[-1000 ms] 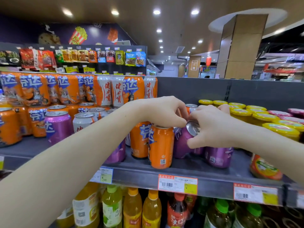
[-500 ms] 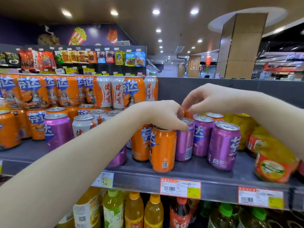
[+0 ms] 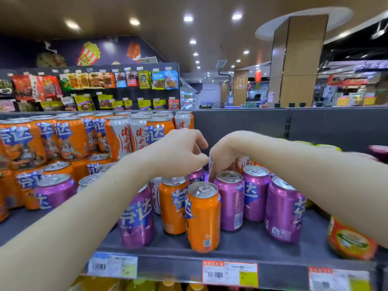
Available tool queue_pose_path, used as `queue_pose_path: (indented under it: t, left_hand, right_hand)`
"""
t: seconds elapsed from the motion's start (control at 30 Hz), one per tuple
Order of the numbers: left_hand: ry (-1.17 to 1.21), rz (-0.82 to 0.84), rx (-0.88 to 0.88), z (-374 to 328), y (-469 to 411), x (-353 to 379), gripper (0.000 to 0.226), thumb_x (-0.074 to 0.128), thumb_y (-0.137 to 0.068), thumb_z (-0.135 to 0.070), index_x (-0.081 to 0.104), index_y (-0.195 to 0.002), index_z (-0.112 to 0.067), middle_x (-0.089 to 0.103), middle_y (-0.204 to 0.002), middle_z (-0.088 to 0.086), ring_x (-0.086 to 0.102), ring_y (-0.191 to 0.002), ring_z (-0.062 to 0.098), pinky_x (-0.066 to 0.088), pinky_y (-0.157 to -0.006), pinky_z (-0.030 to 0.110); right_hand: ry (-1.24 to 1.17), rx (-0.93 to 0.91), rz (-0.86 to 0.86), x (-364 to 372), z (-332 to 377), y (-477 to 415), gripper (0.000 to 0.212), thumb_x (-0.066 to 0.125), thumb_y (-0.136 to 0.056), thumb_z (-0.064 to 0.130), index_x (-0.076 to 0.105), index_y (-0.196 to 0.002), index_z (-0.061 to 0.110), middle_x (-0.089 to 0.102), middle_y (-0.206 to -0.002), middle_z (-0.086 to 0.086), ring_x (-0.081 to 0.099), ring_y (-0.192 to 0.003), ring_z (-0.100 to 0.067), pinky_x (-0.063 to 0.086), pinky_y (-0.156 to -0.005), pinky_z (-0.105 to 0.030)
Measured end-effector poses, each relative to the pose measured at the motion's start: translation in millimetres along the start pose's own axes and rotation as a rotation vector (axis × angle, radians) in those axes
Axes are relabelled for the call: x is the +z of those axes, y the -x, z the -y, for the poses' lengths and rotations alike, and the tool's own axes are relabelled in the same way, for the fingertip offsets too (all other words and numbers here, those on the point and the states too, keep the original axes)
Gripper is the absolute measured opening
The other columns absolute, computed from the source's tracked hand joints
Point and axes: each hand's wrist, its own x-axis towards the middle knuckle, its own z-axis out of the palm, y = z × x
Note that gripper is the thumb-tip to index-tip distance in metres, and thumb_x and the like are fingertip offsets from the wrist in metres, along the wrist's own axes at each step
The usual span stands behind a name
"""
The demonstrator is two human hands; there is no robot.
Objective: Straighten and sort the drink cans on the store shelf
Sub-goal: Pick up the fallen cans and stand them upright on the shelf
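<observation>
1. Head camera looks at a grey metal store shelf [image 3: 252, 244] crowded with drink cans.
2. At the front edge stands an upright orange aluminium can with blue lettering [image 3: 203, 219]. A second orange can [image 3: 171, 206] is just behind it to the left.
3. Three shiny purple cans stand to the right: one [image 3: 230, 204] just beside the front orange can, another [image 3: 255, 196] behind it, and a third [image 3: 283, 213] leaning slightly outward.
4. One more purple can with blue lettering [image 3: 137, 219] stands left of the orange pair, partly under the left forearm.
5. The left hand [image 3: 178, 152] hangs above the second orange can with its fingers curled; whether it pinches anything cannot be told.
6. The right hand [image 3: 225, 152] reaches down behind the purple cans, its fingers curled over a white-and-red drink can [image 3: 245, 161] in the back row, which is mostly hidden.
7. Stacked orange cans [image 3: 69, 139] fill the shelf's left side.
8. A jar with an orange label [image 3: 350, 240] sits at the far right.
9. Paper price tags [image 3: 230, 274] line the shelf's front rail.
</observation>
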Motion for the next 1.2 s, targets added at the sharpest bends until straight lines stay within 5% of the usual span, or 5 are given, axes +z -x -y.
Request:
queue_pose_path:
  t: [0.23,0.37,0.53,0.8,1.2]
  left_hand:
    - [-0.003,-0.046,0.053,-2,1,3,0.033,0.060,-0.095,-0.025,0.061,-0.128,-0.022,0.070,-0.101,-0.008,0.062,-0.089,0.001,0.045,-0.068,0.011]
    - [0.020,-0.045,0.057,1,3,3,0.033,0.060,-0.096,-0.027,0.061,-0.129,-0.022,0.069,-0.103,-0.008,0.061,-0.088,0.000,0.044,-0.066,0.012]
    - [0.024,-0.045,0.051,7,3,4,0.034,0.061,-0.096,-0.027,0.060,-0.130,-0.024,0.069,-0.105,-0.008,0.061,-0.090,0.001,0.044,-0.066,0.012]
    - [0.021,-0.063,0.065,6,-4,7,0.034,0.059,-0.095,-0.025,0.060,-0.129,-0.021,0.069,-0.107,-0.006,0.061,-0.087,0.002,0.045,-0.067,0.015]
    - [0.027,-0.101,0.016,11,-4,13,0.043,0.064,-0.095,-0.027,0.056,-0.136,-0.016,0.068,-0.109,-0.001,0.063,-0.098,0.013,0.048,-0.070,0.015]
  right_hand:
    - [-0.055,0.131,0.014,13,10,0,0.032,0.061,-0.101,0.034,0.060,-0.097,0.002,0.060,-0.084,-0.012,0.058,-0.071,-0.021,0.047,-0.056,-0.028]
    - [-0.139,0.076,-0.050,22,11,0,0.031,0.050,-0.106,0.019,0.054,-0.132,0.002,0.056,-0.093,-0.011,0.057,-0.089,-0.021,0.043,-0.080,-0.029]
    - [-0.252,0.117,-0.018,20,8,3,0.046,0.064,-0.099,0.032,0.058,-0.131,-0.001,0.059,-0.085,-0.010,0.063,-0.094,-0.025,0.048,-0.087,-0.035]
    - [-0.525,0.105,-0.267,17,-12,14,0.038,0.085,-0.073,0.036,0.065,-0.084,0.006,0.061,-0.071,-0.011,0.053,-0.051,-0.020,0.045,-0.049,-0.025]
    - [-0.548,-0.182,-0.566,11,-39,60,0.044,0.087,-0.066,0.036,0.076,-0.108,0.025,0.075,-0.098,0.004,0.073,-0.091,-0.017,0.062,-0.082,-0.038]
